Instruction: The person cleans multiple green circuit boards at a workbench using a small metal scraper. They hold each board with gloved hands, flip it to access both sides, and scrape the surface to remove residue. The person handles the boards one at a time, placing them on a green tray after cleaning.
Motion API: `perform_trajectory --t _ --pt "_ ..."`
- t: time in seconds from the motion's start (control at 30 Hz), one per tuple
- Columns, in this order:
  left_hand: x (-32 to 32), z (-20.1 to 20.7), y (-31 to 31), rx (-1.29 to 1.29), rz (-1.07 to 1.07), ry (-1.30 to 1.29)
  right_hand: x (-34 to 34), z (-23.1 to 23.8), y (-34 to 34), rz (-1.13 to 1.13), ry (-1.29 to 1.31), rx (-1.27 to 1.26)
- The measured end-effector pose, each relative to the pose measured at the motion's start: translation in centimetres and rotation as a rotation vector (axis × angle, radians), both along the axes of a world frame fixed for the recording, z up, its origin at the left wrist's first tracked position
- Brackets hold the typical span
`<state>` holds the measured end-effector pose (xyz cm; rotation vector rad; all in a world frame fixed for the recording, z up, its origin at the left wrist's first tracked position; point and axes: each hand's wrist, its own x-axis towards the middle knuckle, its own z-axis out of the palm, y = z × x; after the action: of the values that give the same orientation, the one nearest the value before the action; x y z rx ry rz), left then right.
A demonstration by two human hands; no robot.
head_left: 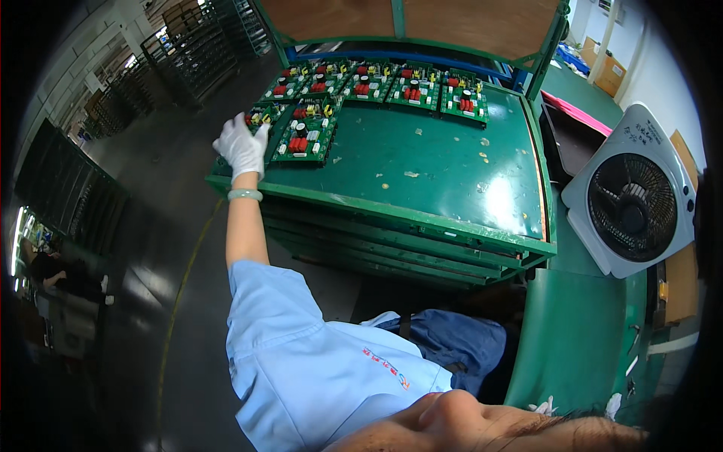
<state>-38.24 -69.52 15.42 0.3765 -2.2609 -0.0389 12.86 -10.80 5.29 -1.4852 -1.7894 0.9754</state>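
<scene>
My left hand (242, 147) wears a white glove and reaches to the left corner of a green tabletop (422, 158). Its fingers are spread, with the thumb towards a green circuit board (261, 119) that the hand partly covers; whether they touch is hard to tell. Right beside it lies another circuit board (305, 134) with red blocks, a round white-topped part and a yellow part. Behind these, a row of similar boards (365, 84) runs along the far side. My right hand does not show.
A grey box fan (633, 197) stands on the right. White crumpled pieces (544, 407) lie on a green bench (572, 331) at lower right. Under the table's green front rail (392, 211) are several shelf levels and a dark blue bag (459, 343). Dark racks (188, 56) stand far left.
</scene>
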Motion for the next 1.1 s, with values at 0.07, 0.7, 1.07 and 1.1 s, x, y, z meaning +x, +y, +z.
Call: perform_trajectory --t 0.07,0.7,1.07,1.1 --pt "-1.0 0.5 3.4 0.316 -0.364 -0.056 0.4 -1.1 0.8 0.008 0.019 0.002" --pt "-5.8 4.0 28.5 1.062 -1.16 -0.131 8.7 -15.6 10.6 0.166 0.108 -0.164" --pt "-15.3 1.3 56.4 0.274 -0.501 -0.155 9.1 -20.0 10.9 0.103 0.233 -0.146" --pt "-12.5 1.5 58.5 0.414 -0.546 -0.104 10.7 -21.0 11.5 0.105 0.211 -0.096"
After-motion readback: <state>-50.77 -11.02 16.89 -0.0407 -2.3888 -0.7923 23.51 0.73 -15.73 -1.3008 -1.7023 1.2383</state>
